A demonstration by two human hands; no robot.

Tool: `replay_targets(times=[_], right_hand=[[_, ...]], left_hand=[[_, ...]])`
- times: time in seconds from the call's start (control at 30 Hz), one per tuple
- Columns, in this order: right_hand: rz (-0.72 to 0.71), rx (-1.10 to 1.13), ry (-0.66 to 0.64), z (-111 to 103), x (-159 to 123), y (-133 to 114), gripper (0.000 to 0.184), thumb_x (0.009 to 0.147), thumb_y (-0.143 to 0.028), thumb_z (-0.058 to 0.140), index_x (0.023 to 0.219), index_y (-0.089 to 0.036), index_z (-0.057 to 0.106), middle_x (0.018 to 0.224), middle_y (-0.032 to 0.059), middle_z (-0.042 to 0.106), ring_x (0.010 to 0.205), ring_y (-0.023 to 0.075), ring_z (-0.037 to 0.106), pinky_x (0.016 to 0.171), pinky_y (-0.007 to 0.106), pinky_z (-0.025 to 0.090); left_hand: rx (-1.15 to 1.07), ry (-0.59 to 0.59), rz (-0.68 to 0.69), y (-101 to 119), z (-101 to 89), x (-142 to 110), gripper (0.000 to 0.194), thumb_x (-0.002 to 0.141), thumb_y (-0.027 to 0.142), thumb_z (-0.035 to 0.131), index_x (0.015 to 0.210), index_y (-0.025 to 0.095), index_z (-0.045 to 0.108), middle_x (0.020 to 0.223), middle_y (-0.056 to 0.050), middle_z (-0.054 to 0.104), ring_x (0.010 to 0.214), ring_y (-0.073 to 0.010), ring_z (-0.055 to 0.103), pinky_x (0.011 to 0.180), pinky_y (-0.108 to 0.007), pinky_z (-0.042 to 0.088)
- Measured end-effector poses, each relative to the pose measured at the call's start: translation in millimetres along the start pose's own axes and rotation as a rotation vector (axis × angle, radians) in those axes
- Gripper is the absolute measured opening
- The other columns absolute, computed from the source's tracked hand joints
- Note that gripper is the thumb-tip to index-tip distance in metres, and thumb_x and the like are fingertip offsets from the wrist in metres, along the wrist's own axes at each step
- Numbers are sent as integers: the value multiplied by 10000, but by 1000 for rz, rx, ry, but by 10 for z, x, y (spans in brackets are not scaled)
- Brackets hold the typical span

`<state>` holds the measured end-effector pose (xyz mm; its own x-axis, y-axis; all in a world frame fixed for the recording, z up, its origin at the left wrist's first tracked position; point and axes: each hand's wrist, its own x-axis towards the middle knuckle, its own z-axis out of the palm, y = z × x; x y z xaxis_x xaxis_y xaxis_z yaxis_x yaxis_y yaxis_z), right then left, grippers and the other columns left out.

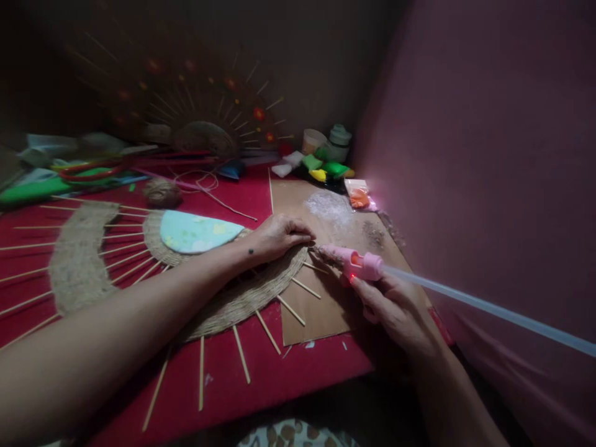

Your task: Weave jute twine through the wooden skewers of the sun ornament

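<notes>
A half-round piece of woven twine on thin wooden sticks [261, 288] lies across the table, with a light blue patterned half-disc [200, 233] at its centre. At the right end of its outer band, my left hand [284, 239] is closed, fingertips pinching the band's edge; the exact grip is partly hidden. My right hand [391, 304] grips a pink hot glue gun [365, 266], whose nozzle, crusted with brown fibres, points left at that same edge close to my left fingertips. A long translucent glue stick [488, 311] juts from the gun's back.
A brown board [321, 320] lies on the red table [261, 397]. Behind are a twine ball [162, 192], scissors-like red handles [90, 171], small coloured packets [335, 169] and a cup [314, 141]. A similar flower-decorated piece [205, 138] leans at the back. Pink fabric [488, 155] hangs right.
</notes>
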<state>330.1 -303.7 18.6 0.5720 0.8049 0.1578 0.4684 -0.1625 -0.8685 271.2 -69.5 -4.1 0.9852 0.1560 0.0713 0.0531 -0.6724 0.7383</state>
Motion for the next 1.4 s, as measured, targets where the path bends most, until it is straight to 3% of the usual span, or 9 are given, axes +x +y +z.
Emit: replay_targets(times=[0.1,0.23,0.37,0.5,0.7,0.87,1.4], right_hand=[[75,38,3,20,-3,14,367,891,-390,539,1145,-180,699,865,76,708,946,257,652,748,339,559],[123,39,35,26,-17,78,412,868,-413,573,1174,-163,689,822,74,714,866,251,664,731,352,563],[136,65,31,31,-22,111,416,869,-409,568,1186,-164,679,940,87,721,780,207,659,666,319,559],[145,54,81,39,-48,156,353,845,-384,599,1075,-147,724,846,74,725,727,201,653,591,292,542],[163,107,81,54,-71,226,321,845,-393,606,992,-133,723,937,85,736,812,212,669,719,334,556],[183,118,41,44,-61,206,374,855,-380,596,1118,-131,687,1062,96,722,988,236,653,909,384,507],[155,78,65,41,-71,218,350,828,-390,615,1048,-135,712,1018,106,730,967,252,668,897,397,527]], left_hand=[[-5,9,9,-19,11,5,219,860,251,572,950,140,738,953,-65,737,876,-151,645,805,-254,454],[-1,9,18,-25,12,7,205,860,240,569,937,157,741,955,-60,738,872,-148,647,804,-257,452],[9,6,19,-14,12,0,205,859,230,569,942,158,741,960,-59,739,879,-148,649,806,-257,449],[2,18,35,-14,17,5,196,854,235,573,923,170,745,949,-54,742,872,-148,650,802,-258,452],[11,22,39,-17,19,8,189,848,237,581,902,172,750,924,-53,746,860,-147,651,792,-259,448],[16,34,46,-11,21,3,180,843,237,589,898,182,750,916,-46,748,852,-145,651,788,-258,450],[27,31,39,-23,30,6,184,848,232,591,911,158,746,925,-55,745,862,-143,649,791,-255,452]])
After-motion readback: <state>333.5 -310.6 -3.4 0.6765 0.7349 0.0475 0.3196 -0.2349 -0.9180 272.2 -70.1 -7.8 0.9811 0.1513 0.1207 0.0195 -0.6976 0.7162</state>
